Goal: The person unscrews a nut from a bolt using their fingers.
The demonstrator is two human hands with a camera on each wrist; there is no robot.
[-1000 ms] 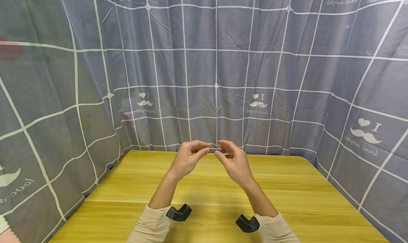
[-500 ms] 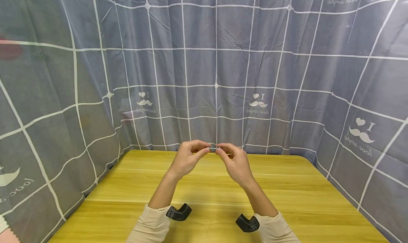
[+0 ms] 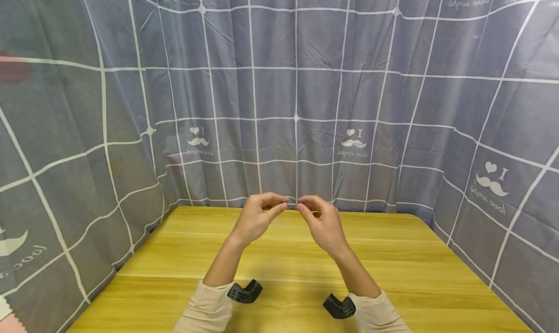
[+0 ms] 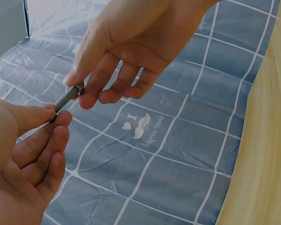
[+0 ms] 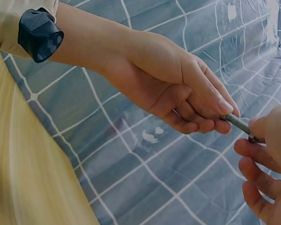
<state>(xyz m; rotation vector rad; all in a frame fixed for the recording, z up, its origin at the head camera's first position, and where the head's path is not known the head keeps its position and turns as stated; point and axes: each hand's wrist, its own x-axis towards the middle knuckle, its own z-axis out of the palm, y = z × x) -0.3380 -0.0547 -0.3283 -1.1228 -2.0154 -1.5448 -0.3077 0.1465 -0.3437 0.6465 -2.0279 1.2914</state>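
Where the bolt [image 4: 65, 99] shows: slim grey metal, threaded
Left hand [image 3: 254, 218]: pinching one end
Right hand [image 3: 326, 225]: pinching the wider end

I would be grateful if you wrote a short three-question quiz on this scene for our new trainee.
1. What do the left hand and the right hand hold between them? A) a cup; B) a threaded metal rod; C) a spoon.
2. True or false: only the right hand touches the rod.
3. Fill in the missing word: the curtain is patterned with a grid of ____ lines.

Key: 1) B; 2) false, the left hand's fingers pinch it too; 3) white.
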